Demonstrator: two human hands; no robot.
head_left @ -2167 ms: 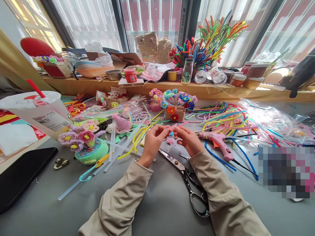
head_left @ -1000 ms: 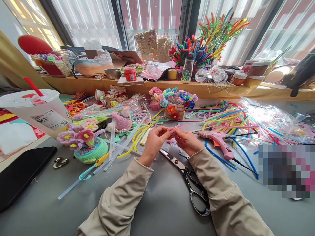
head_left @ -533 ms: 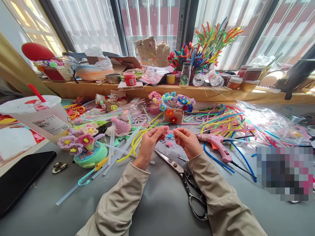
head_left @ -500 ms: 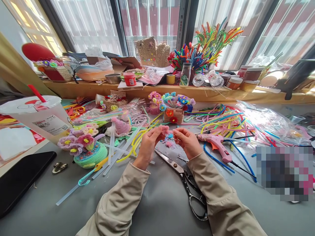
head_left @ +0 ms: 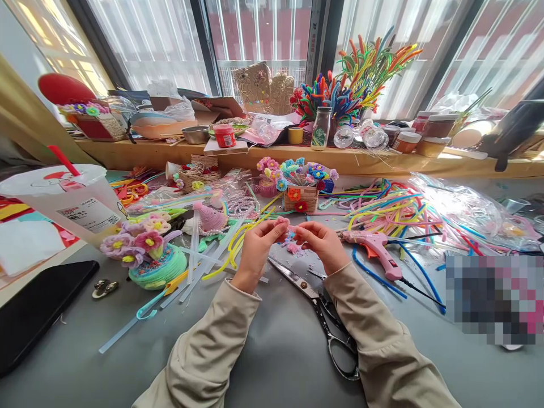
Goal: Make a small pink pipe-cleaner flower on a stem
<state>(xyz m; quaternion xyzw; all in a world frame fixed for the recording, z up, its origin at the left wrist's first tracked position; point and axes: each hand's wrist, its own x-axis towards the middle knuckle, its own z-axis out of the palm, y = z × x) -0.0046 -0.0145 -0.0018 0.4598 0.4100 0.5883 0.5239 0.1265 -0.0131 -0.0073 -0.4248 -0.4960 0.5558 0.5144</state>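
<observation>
While my fingertips meet over middle of bench, left hand and right hand both pinch small pink pipe-cleaner piece, fingers curled tight on it. Piece held just above bench top, between my two hands. Scissors lie under right wrist. Pink glue gun rests just beside right hand, toward right edge.
</observation>
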